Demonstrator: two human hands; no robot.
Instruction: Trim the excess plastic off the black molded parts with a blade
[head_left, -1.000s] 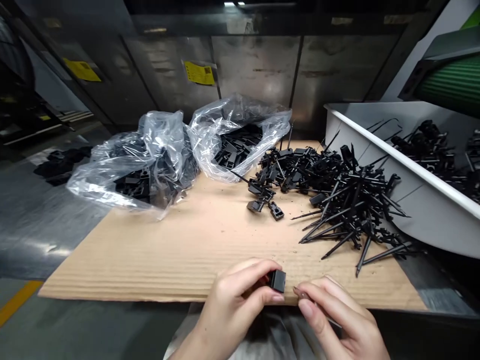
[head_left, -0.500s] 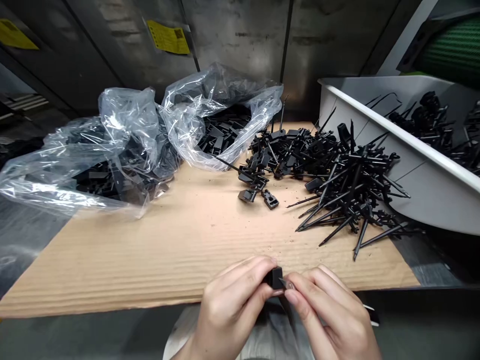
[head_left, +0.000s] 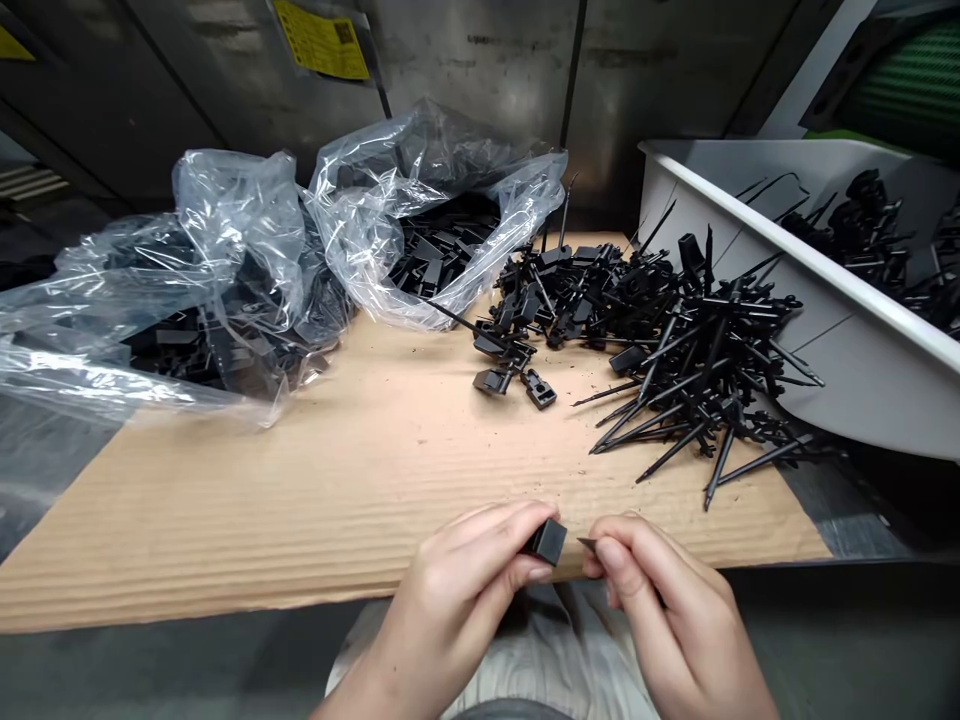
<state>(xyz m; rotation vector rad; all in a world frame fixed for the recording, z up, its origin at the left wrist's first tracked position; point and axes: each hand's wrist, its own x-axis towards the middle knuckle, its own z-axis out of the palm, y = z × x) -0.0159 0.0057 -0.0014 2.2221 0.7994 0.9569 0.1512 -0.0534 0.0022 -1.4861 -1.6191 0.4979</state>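
Near the front edge of the cardboard, my left hand (head_left: 472, 590) pinches a small black plastic block (head_left: 550, 541) between thumb and fingers, one flat face turned to the right. My right hand (head_left: 667, 600) is closed on a thin dark blade (head_left: 587, 544). Only its pointed tip shows; the rest is hidden in the fingers. A small gap separates the tip from the block. Farther forward lie a few loose black plastic parts (head_left: 538, 390) and a heap of black moulded pieces with long sprues (head_left: 697, 370).
Two clear plastic bags (head_left: 255, 230) of black parts stand at the back left. A grey-white bin (head_left: 840, 340) with more black pieces is at the right. Corrugated cardboard (head_left: 300, 510) covers the work surface; a metal wall (head_left: 480, 70) rises behind.
The blade tip has come away from the block as my right hand moved slightly right. My left hand has tilted the block. The whole view has shifted a little.
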